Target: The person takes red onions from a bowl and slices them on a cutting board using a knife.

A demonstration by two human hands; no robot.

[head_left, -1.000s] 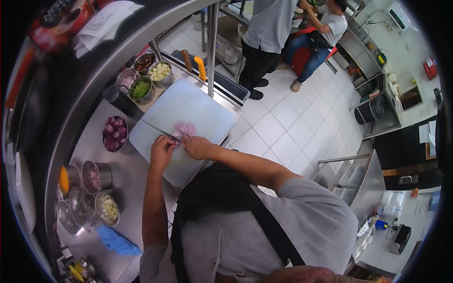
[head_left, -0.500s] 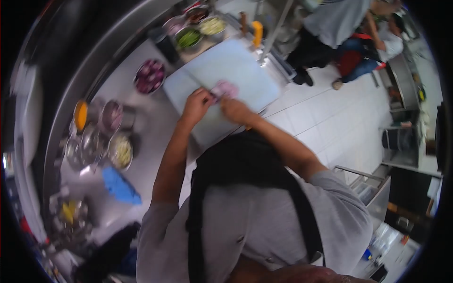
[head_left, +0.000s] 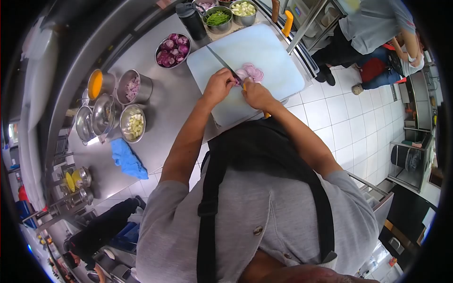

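Observation:
A white cutting board (head_left: 271,47) lies on the steel counter. My right hand (head_left: 259,96) is closed around the yellow handle of a knife (head_left: 222,60), whose blade points to the upper left across the board. Close beside it, my left hand (head_left: 218,87) has its fingers pinched together at the blade, by a small piece of red onion that my fingers partly cover. Thin onion slices (head_left: 254,71) lie in a pile on the board, just beyond my hands. A bowl of peeled red onions (head_left: 173,50) stands left of the board.
Behind the board are a black bottle (head_left: 191,21), a bowl of green slices (head_left: 217,19) and a bowl of pale pieces (head_left: 244,9). Several metal containers and a blue cloth (head_left: 127,159) are at the left. Other people are at upper right and lower left.
The view has swung, so the board and bowls appear higher and further right, and a person at lower left has come into view. Both hands remain at the knife and onion.

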